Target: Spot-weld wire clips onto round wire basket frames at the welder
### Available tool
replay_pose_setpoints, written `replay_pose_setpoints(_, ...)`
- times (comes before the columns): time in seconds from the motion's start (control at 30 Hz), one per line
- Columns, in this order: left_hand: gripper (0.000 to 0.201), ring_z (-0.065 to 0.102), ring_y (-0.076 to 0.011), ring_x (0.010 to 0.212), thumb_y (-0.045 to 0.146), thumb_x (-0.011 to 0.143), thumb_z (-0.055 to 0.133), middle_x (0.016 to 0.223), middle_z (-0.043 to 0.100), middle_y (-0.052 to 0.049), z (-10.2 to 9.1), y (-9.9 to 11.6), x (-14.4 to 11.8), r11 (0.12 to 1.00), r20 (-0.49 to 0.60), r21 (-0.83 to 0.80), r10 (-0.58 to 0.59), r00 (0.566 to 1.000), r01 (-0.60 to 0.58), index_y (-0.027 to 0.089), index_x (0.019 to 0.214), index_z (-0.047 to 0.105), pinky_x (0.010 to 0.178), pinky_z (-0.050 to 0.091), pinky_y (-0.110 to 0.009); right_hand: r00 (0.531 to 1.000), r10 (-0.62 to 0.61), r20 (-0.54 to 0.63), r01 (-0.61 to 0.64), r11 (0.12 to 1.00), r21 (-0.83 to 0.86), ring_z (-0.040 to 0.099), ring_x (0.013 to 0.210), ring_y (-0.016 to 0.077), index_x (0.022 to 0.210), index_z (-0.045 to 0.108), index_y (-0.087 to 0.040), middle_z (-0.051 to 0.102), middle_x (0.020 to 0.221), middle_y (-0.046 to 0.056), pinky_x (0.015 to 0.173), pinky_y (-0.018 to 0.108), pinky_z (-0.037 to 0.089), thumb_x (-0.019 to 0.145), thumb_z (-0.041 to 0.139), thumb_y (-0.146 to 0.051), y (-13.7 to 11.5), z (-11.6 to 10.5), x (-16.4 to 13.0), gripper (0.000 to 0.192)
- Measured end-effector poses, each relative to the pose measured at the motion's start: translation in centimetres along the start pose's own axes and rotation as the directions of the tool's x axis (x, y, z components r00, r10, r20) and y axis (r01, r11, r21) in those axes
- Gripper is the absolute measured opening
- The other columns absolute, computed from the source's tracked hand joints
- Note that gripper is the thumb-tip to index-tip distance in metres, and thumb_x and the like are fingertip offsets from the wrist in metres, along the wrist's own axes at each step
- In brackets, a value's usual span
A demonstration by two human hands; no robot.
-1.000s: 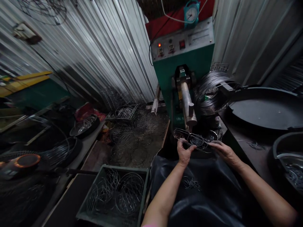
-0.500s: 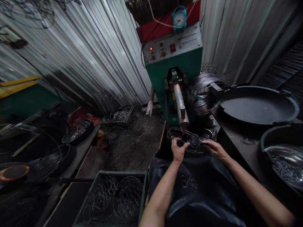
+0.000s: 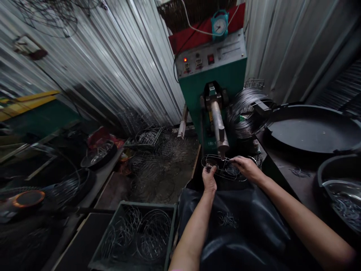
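An oval wire basket frame [image 3: 222,168] lies flat under the metal arm [image 3: 218,126] of a green welding machine [image 3: 214,81]. My left hand [image 3: 209,178] pinches the frame's near left rim. Over the frame's right part, close to the arm's tip, my right hand [image 3: 246,168] grips the wires. A dark apron [image 3: 239,229] covers my lap below both hands, with a small bunch of wire bits [image 3: 226,218] lying on it.
A coil of wire [image 3: 245,111] hangs right of the machine. Large dark pans [image 3: 313,130] and a steel bowl [image 3: 342,195] with wire pieces stand at right. A green crate [image 3: 135,235] with wire rings sits lower left. Piles of wire frames [image 3: 158,154] cover the floor by the corrugated wall.
My right hand has moved left along the frame toward the arm's tip. My left hand has shifted to the frame's left rim. The frame stays under the arm.
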State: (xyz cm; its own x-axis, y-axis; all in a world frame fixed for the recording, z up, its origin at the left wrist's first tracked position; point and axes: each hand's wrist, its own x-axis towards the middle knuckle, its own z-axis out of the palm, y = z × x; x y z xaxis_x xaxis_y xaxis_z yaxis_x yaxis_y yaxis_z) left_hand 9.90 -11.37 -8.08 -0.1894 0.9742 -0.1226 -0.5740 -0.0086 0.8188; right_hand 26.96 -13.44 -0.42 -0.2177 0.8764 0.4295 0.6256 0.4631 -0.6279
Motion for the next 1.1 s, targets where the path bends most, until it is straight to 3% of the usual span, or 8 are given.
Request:
replay_pose_setpoints(0.2, 0.043, 0.058, -0.011, 0.076, 0.038, 0.05, 0.081, 0.078, 0.061, 0.0, 0.0, 0.3, 0.3, 0.996, -0.002, -0.047, -0.078, 0.997, 0.078, 0.015, 0.078, 0.057, 0.084, 0.04, -0.028, 0.998, 0.025, 0.055, -0.018, 0.992, -0.123, 0.065, 0.079, 0.0215, 0.086, 0.069, -0.021, 0.068, 0.084, 0.007, 0.07, 0.031, 0.053, 0.086, 0.049, -0.024, -0.1, 0.5, 1.5, 0.02)
replay_pose_setpoints(0.47, 0.042, 0.056, -0.0096, 0.071, 0.033, 0.049, 0.083, 0.075, 0.061, 0.001, -0.1, 0.3, -1.2, 0.997, -0.058, -0.045, -0.073, 0.996, 0.07, 0.014, 0.077, 0.058, 0.08, 0.041, -0.027, 0.999, 0.038, -0.012, -0.039, 0.999, -0.009, 0.065, 0.083, 0.0217, 0.089, 0.07, -0.022, 0.069, 0.09, 0.006, 0.075, 0.033, 0.053, 0.086, 0.049, -0.03, 0.1, -0.7, -1.4, 0.023)
replay_pose_setpoints(0.73, 0.049, 0.059, -0.0135, 0.082, 0.041, 0.047, 0.083, 0.082, 0.063, -0.001, 0.3, -0.5, -0.5, 0.996, -0.095, -0.047, -0.076, 0.993, 0.072, 0.015, 0.08, 0.059, 0.087, 0.04, -0.03, 0.997, 0.069, -0.022, -0.069, 0.997, 0.024, 0.066, 0.082, 0.0212, 0.087, 0.071, -0.022, 0.069, 0.089, 0.007, 0.075, 0.033, 0.054, 0.085, 0.05, -0.033, 0.1, -0.2, 0.0, 0.024)
replay_pose_setpoints(0.83, 0.048, 0.06, -0.017, 0.089, 0.048, 0.056, 0.077, 0.088, 0.064, -0.004, -0.3, -0.4, -1.6, 0.996, -0.105, 0.058, -0.064, 0.992, 0.07, 0.014, 0.086, 0.06, 0.091, 0.04, -0.034, 0.996, 0.083, -0.035, -0.081, 0.995, 0.063, 0.065, 0.089, 0.0219, 0.092, 0.071, -0.023, 0.068, 0.098, 0.006, 0.08, 0.034, 0.053, 0.085, 0.052, -0.038, 0.5, -0.4, -0.9, 0.025)
replay_pose_setpoints(0.93, 0.055, 0.054, -0.0232, 0.11, 0.045, 0.061, 0.076, 0.111, 0.06, -0.011, -1.3, 0.1, -4.4, 0.944, -0.085, 0.324, 0.093, 0.992, -0.06, 0.016, 0.104, 0.058, 0.099, 0.036, -0.038, 0.987, 0.136, -0.087, -0.13, 0.989, 0.075, 0.061, 0.1, 0.0249, 0.099, 0.069, -0.023, 0.065, 0.11, 0.008, 0.088, 0.038, 0.05, 0.083, 0.057, -0.042, 1.2, -1.1, -3.4, 0.028)
replay_pose_setpoints(1.0, 0.07, 0.047, -0.0271, 0.12, 0.04, 0.052, 0.082, 0.122, 0.054, -0.013, -1.5, 0.1, -6.6, 0.836, 0.045, 0.503, 0.228, 0.973, -0.219, 0.017, 0.113, 0.055, 0.104, 0.032, -0.04, 0.968, 0.215, -0.131, -0.201, 0.973, 0.109, 0.061, 0.1, 0.0258, 0.101, 0.066, -0.021, 0.066, 0.107, 0.009, 0.088, 0.039, 0.049, 0.081, 0.059, -0.043, 1.9, -1.3, -5.5, 0.031)
replay_pose_setpoints(1.1, 0.078, 0.046, -0.0305, 0.121, 0.037, 0.048, 0.084, 0.123, 0.053, -0.016, -0.5, -0.7, -8.5, 0.724, 0.223, 0.613, 0.225, 0.948, -0.316, 0.018, 0.117, 0.053, 0.106, 0.03, -0.044, 0.927, 0.337, -0.164, -0.308, 0.935, 0.177, 0.064, 0.092, 0.0256, 0.098, 0.065, -0.02, 0.069, 0.096, 0.008, 0.085, 0.039, 0.051, 0.079, 0.061, -0.046, 3.1, -0.7, -8.0, 0.032)
